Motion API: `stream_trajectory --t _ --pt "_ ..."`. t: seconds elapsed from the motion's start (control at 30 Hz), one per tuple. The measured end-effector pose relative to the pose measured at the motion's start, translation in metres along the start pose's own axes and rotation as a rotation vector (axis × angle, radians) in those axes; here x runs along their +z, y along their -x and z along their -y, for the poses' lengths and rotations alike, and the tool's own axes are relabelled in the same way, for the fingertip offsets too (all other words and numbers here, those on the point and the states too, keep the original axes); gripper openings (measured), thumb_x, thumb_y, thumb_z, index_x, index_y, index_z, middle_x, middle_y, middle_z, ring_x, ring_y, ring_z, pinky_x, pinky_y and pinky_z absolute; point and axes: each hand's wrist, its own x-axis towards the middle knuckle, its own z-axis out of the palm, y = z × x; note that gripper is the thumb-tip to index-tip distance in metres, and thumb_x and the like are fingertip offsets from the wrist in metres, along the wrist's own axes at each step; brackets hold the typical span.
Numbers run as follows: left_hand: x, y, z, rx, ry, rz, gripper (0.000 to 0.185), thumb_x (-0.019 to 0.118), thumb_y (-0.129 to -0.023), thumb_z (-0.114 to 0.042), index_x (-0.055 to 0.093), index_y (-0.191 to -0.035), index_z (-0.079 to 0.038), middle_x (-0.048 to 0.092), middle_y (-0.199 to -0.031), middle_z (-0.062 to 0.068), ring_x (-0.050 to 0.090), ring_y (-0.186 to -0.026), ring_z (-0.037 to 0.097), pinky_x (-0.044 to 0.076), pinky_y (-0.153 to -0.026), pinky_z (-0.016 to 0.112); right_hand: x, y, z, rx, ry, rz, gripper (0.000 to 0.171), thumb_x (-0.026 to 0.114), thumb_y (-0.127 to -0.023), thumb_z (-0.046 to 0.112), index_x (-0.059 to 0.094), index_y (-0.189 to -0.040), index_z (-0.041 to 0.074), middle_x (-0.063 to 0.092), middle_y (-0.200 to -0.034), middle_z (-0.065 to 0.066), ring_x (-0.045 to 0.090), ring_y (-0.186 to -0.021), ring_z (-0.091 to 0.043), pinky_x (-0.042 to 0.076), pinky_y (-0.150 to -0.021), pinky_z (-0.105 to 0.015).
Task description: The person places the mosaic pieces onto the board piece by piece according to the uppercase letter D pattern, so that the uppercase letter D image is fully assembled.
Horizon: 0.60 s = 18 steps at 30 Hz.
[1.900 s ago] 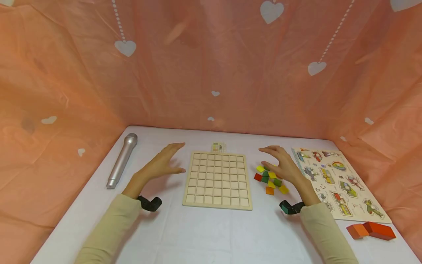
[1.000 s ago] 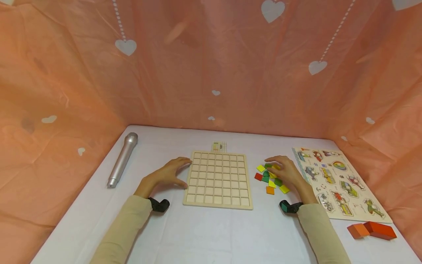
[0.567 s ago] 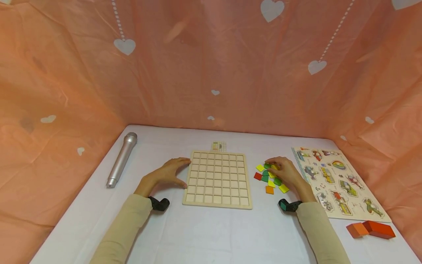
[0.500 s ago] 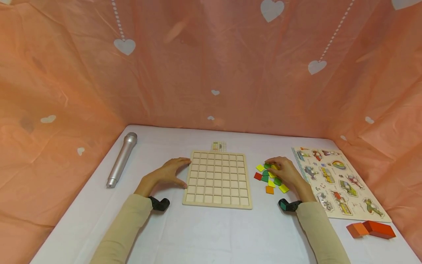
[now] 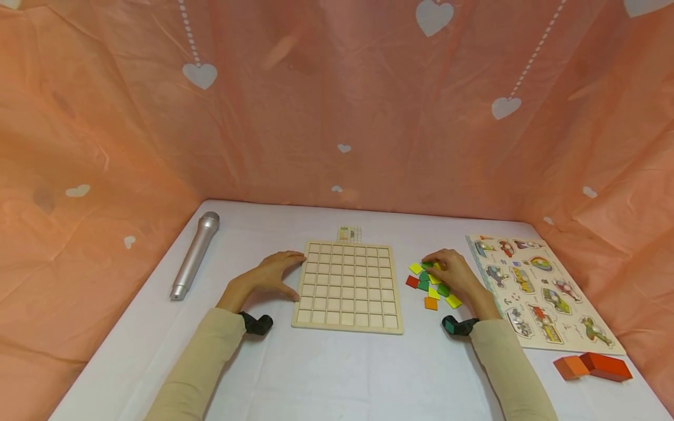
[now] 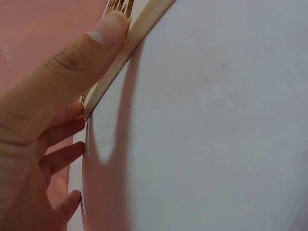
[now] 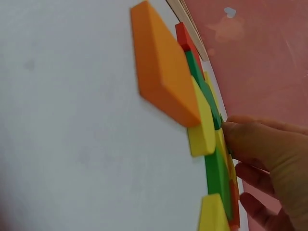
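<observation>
A square wooden grid board (image 5: 347, 331) lies at the middle of the table. My left hand (image 5: 270, 275) rests at its left edge, thumb and fingers spread apart; in the left wrist view the thumb (image 6: 72, 62) presses against the board's rim (image 6: 108, 79). To the right of the board is a loose cluster of flat blocks in red, orange, yellow and green. Over the far side of that cluster, my right hand (image 5: 455, 273) has thumb and forefinger around a green block (image 5: 427, 265). Nearer me lie a yellow block (image 5: 453, 301) and an orange block (image 5: 430, 303).
Behind the board lies a small printed pattern card (image 5: 349, 234). A silver microphone (image 5: 195, 257) is on the left. To the right lie a wooden picture puzzle (image 5: 542, 292), an orange block (image 5: 571, 367) and a red block (image 5: 607, 366). A pink curtain (image 5: 337, 105) encloses the table.
My left hand has moved right and toward me, reaching the board's left edge. My right hand has come down into the blocks, its thumb and forefinger closing around the green block.
</observation>
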Motion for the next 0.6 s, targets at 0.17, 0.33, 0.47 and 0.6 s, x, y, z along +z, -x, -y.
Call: stream_trajectory --t 0.17,0.33,0.47,0.6 --pt "0.0 0.0 -0.001 -0.031 0.038 0.018 0.094 0.084 -0.063 -0.039 0.041 -0.138 -0.002 0.039 -0.142 0.017 0.03 -0.133 0.036 0.025 -0.109 0.052 0.0 -0.002 0.008 0.039 -0.081 -0.009 0.023 0.067 -0.086 0.013 0.067 -0.108 0.006 0.06 -0.111 -0.012 0.049 -0.107 -0.03 0.039 -0.097 -0.054" --pt "-0.001 -0.001 -0.001 -0.011 0.03 0.021 0.092 0.083 -0.064 -0.038 0.042 -0.137 0.0 0.039 -0.141 0.018 0.03 -0.132 0.037 0.025 -0.109 0.052 0.004 -0.009 0.026 -0.047 -0.122 -0.061 0.024 0.069 -0.085 0.014 0.068 -0.107 0.006 0.062 -0.108 -0.01 0.054 -0.103 -0.028 0.042 -0.094 -0.052" --pt "-0.002 -0.001 -0.002 -0.003 0.033 0.022 0.09 0.084 -0.064 -0.037 0.043 -0.135 0.001 0.04 -0.14 0.018 0.03 -0.132 0.038 0.025 -0.109 0.052 0.012 -0.021 0.045 -0.189 -0.074 -0.103 0.022 0.07 -0.083 0.01 0.069 -0.105 0.005 0.064 -0.103 -0.009 0.059 -0.095 -0.026 0.048 -0.085 -0.048" --pt "-0.003 -0.002 -0.003 -0.015 0.046 0.034 0.09 0.084 -0.064 -0.036 0.043 -0.135 0.001 0.04 -0.14 0.017 0.03 -0.132 0.037 0.025 -0.11 0.05 0.025 -0.034 0.065 -0.273 -0.079 -0.116 0.021 0.069 -0.083 0.008 0.069 -0.103 0.005 0.065 -0.101 -0.008 0.061 -0.093 -0.025 0.051 -0.08 -0.046"
